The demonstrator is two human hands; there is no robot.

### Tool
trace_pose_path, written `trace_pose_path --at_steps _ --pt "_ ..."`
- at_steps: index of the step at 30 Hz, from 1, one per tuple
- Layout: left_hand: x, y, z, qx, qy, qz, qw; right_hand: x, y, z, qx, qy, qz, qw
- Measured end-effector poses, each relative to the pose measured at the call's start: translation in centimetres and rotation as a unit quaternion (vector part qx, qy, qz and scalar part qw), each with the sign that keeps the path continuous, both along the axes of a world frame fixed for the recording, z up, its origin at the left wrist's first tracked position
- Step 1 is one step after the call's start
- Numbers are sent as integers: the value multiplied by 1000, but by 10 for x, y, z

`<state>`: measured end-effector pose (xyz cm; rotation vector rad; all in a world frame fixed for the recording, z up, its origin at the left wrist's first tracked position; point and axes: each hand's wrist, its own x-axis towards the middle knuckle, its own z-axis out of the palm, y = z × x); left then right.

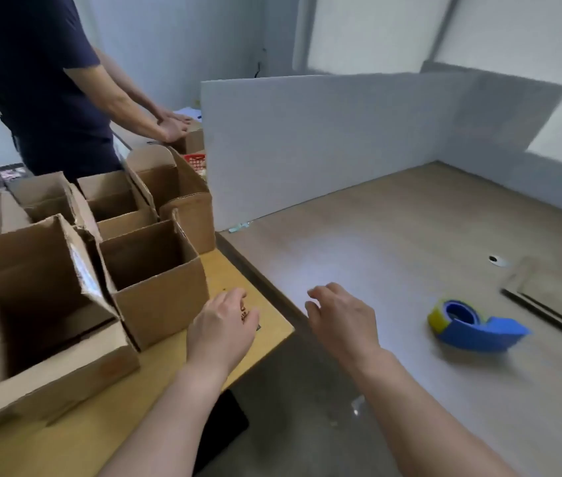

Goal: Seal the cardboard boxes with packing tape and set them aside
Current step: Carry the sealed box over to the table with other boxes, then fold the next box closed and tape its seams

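- A cluster of open cardboard boxes was seen on the yellow table at the left, with flaps standing up and none sealed.
- The small box was placed at the cluster's right front, with a larger box touching it on the left.
- The left hand was held just beside the small box's near right corner. Its fingers were loosely bent and nothing was gripped. The fingertips appeared to hover, though contact with the table could not be judged in the blur.
- The right hand was held further right, over the near part of the grey-brown desk. Its fingers were relaxed and slightly apart, and nothing was held.
- The blue tape dispenser, with a yellowish roll in it, was lying on the desk to the right of the right hand, apart from it and touched by neither hand.
- A dark flat strip was seen beyond the dispenser at the right edge, and a small round white object lay farther back.
- A white partition was stood along the desk's far side.
- A second person in a dark shirt was standing behind the boxes, both hands laid on another box. A red basket was partly hidden nearby.
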<state>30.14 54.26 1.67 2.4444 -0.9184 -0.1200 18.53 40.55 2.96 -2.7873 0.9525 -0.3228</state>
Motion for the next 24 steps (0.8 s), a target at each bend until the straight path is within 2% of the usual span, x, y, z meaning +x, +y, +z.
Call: trace_pose_path --at_steps 7,11,14,18,24 --pt "-77 -99 -2 -5 -6 -153 988 -104 -59 -6 -31 17 -150 988" --pt "-133 -159 -3 -7 -9 -225 974 -165 -93 1 -78 -28 -226 971" --pt "-176 -204 -1 3 -8 -264 965 -214 -121 -2 -40 -13 -257 965" --pt "-234 -264 3 6 -13 -312 950 -275 -159 -4 -39 -79 -317 944" --pt "-307 -335 0 2 -13 -377 926 -358 -212 -8 -36 -70 -369 926"
